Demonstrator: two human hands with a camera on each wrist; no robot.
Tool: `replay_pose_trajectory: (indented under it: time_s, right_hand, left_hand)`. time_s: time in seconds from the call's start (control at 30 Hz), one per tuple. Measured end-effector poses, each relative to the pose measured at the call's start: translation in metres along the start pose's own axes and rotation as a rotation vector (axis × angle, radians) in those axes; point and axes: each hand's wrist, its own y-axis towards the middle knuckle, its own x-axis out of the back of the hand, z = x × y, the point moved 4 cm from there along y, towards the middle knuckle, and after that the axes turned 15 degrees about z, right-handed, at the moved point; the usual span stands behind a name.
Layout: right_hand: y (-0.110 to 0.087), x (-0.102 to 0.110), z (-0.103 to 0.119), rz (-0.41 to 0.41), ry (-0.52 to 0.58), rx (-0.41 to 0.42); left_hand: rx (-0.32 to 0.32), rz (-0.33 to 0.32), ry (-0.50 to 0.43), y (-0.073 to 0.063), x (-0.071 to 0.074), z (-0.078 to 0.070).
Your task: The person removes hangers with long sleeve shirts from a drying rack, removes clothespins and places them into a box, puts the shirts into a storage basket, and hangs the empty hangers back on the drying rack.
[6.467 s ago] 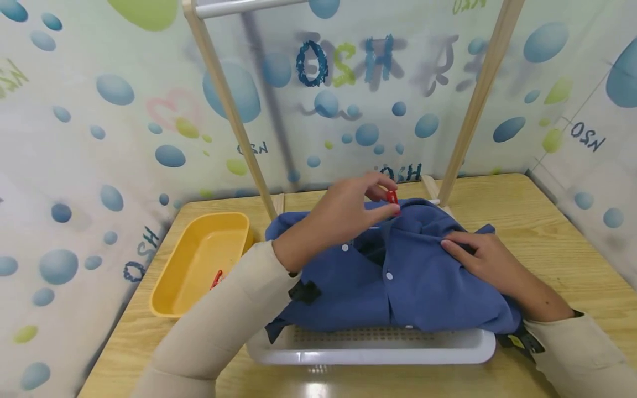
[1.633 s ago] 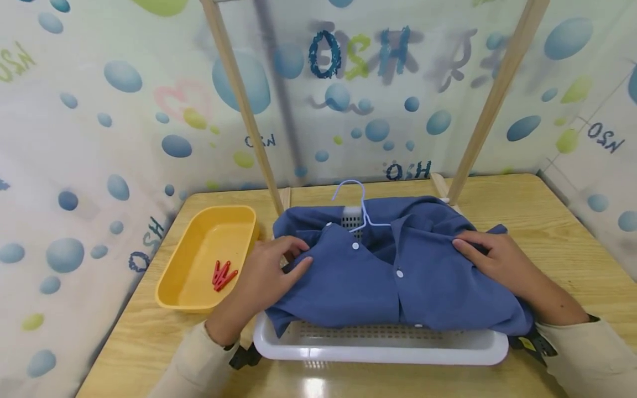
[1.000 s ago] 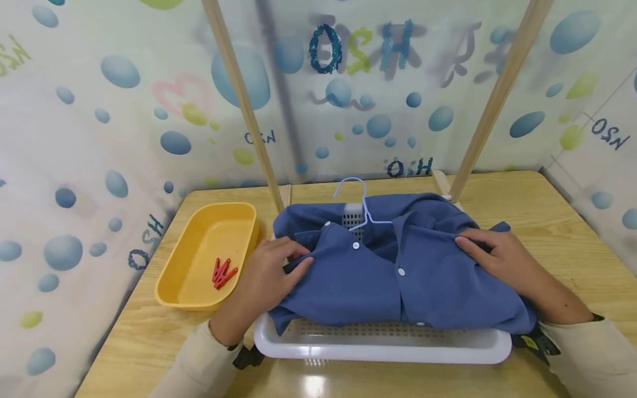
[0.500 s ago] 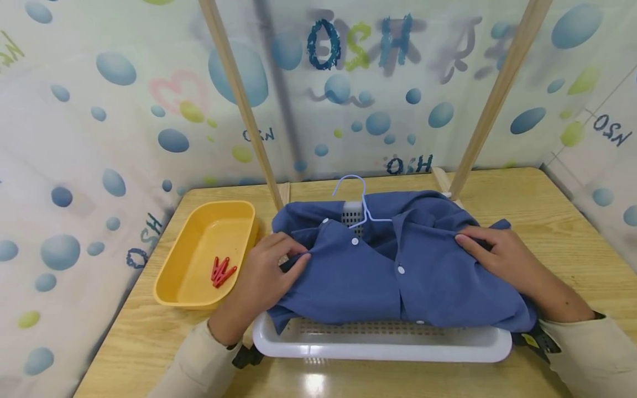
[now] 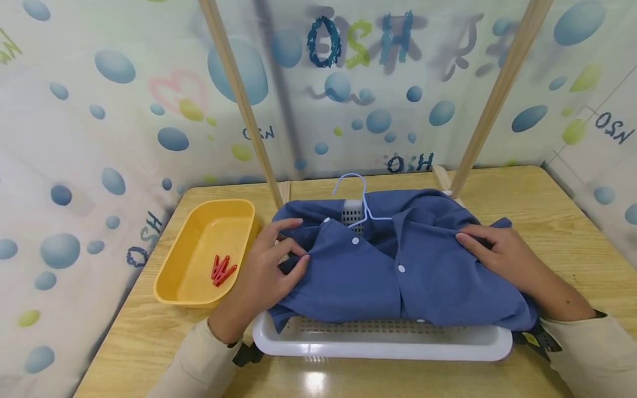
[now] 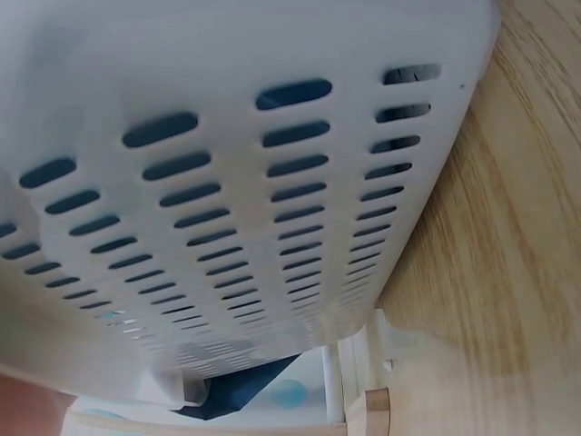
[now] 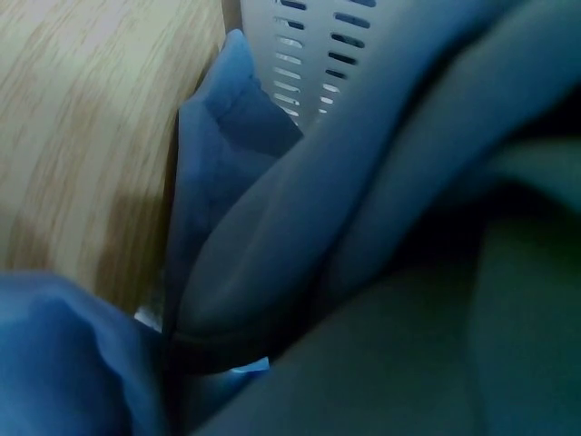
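A blue button-up shirt (image 5: 348, 276) lies spread over a white perforated basket (image 5: 383, 349). The hook of a pale lilac hanger (image 5: 365, 204) stands up from its open collar. My left hand (image 5: 269, 271) pinches the shirt's left side between thumb and fingers, index finger raised. On the other side, my right hand (image 5: 505, 257) pinches a fold of the cloth. The left wrist view shows the slotted side of the basket (image 6: 227, 195); folds of the shirt (image 7: 272, 227) fill much of the right wrist view.
Several red clothespins (image 5: 222, 271) lie in a yellow tub (image 5: 174, 276) left of the basket. Two wooden posts (image 5: 241, 99) (image 5: 497, 99) rise behind the shirt on the wooden table (image 5: 562, 221). A patterned sheet (image 5: 318, 121) covers the wall behind.
Earlier my left hand held a red clothespin over the collar; it has since moved to the shirt's left side, without the clothespin. Just now its index finger lifts. My right hand stays put.
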Motion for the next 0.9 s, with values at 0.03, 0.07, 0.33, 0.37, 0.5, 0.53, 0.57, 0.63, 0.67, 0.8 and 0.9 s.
replay_pose_trajectory:
  time_s: [0.03, 0.07, 0.33, 0.37, 0.5, 0.53, 0.57, 0.63, 0.67, 0.8, 0.9]
  right_hand:
    - [0.0000, 0.0000, 0.0000, 0.000, -0.001, 0.000]
    - [0.0000, -0.0001, 0.0000, 0.000, 0.000, -0.001]
    - [-0.0001, 0.0002, -0.0012, 0.008, 0.001, -0.010]
    - [0.0000, 0.0003, -0.0012, 0.008, 0.000, -0.010]
    - [0.0002, 0.0006, -0.0010, 0.004, -0.002, -0.009]
    - [0.0003, 0.0005, -0.0009, 0.004, 0.000, -0.011]
    - [0.0004, 0.0005, -0.0008, 0.004, 0.000, -0.011]
    - [0.0004, 0.0005, -0.0007, 0.005, 0.002, -0.012]
    - [0.0004, 0.0004, -0.0007, 0.005, 0.003, -0.011]
    - [0.0004, 0.0002, -0.0006, 0.006, 0.011, -0.009]
    - [0.0006, 0.0000, -0.0006, 0.006, 0.017, -0.006]
  left_hand:
    - [-0.005, 0.010, -0.008, 0.0001, 0.0001, -0.0003]
    - [-0.008, 0.021, -0.018, 0.0002, 0.0001, -0.0005]
    - [-0.066, 0.049, -0.065, 0.0001, -0.0006, -0.0002]
    - [-0.078, 0.047, -0.067, 0.0004, -0.0005, -0.0004]
    - [-0.113, 0.040, -0.065, 0.0011, 0.0003, -0.0016]
    - [-0.116, 0.044, -0.063, 0.0012, 0.0004, -0.0019]
    - [-0.116, 0.048, -0.062, 0.0013, 0.0006, -0.0022]
    - [-0.116, 0.061, -0.057, 0.0012, 0.0008, -0.0031]
    - [-0.115, 0.069, -0.055, 0.0011, 0.0008, -0.0033]
    - [-0.116, 0.108, -0.062, 0.0012, 0.0002, -0.0045]
    - [-0.119, 0.125, -0.064, 0.0014, -0.0006, -0.0047]
